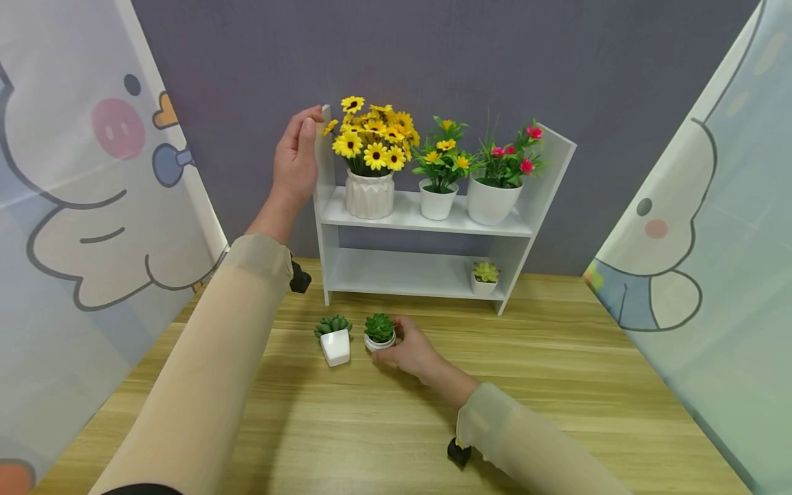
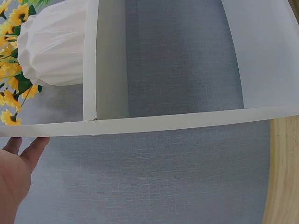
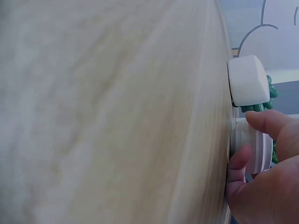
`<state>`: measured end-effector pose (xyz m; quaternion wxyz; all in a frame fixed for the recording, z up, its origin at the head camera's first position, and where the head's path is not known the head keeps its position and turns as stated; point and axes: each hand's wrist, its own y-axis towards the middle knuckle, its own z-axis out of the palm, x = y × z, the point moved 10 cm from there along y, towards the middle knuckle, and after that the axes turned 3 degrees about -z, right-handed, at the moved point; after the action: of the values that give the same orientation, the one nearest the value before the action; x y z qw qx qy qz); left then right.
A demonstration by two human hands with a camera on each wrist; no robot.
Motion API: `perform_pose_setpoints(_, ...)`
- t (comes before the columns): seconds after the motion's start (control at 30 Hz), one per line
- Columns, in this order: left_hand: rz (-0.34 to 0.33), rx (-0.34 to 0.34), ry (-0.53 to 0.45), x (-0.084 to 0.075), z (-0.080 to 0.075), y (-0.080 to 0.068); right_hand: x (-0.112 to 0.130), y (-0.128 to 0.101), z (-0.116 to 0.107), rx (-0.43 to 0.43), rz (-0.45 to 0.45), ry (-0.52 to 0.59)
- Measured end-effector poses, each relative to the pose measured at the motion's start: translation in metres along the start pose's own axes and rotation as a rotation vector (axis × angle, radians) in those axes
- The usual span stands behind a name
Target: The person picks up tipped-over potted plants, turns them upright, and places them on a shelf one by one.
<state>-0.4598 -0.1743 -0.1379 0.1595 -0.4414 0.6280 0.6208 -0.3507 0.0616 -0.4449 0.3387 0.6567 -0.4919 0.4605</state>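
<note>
My left hand (image 1: 298,152) is raised at the upper left of the white shelf (image 1: 396,267), its fingertips touching the left side panel. In the left wrist view, two fingers (image 2: 35,150) meet that panel's outer face. Low on the table, my right hand (image 1: 417,350) grips a small round white pot with a green succulent (image 1: 379,328), thumb and fingers on either side. In the right wrist view, the pot's ridged side (image 3: 254,144) shows between thumb and fingers. A second succulent in a square white pot (image 1: 336,347) lies tipped back just left of it.
Yellow daisies in a fluted pot (image 1: 370,196), a smaller yellow-flowered plant (image 1: 438,203) and a red-flowered plant (image 1: 493,199) line the upper shelf. On the lower shelf, a light-green succulent (image 1: 485,278) stands at the right. Cartoon-printed curtains flank the wooden table (image 1: 557,357).
</note>
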Motion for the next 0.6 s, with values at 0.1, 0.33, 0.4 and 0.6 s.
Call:
perform_pose_setpoints(0.1, -0.001, 0.000, 0.006, -0.0001, -0.0003, 0.0000, 0.0012, -0.0008, 0.0006, 0.007, -0.005, 0.011)
perform_pose_setpoints(0.33, -0.003, 0.000, 0.010, 0.0002, 0.0001, 0.0004, 0.0005, -0.0012, -0.0001, 0.005, 0.000, 0.017)
perform_pose_setpoints(0.4, -0.003, 0.000, 0.010, 0.0002, 0.0003, 0.0004, -0.0003, -0.0014, -0.0007, 0.004, 0.006, 0.015)
perform_pose_setpoints(0.6, -0.001, -0.002, 0.005, -0.0002, 0.0002, 0.0004, -0.0011, -0.0020, -0.0025, 0.015, 0.023, 0.032)
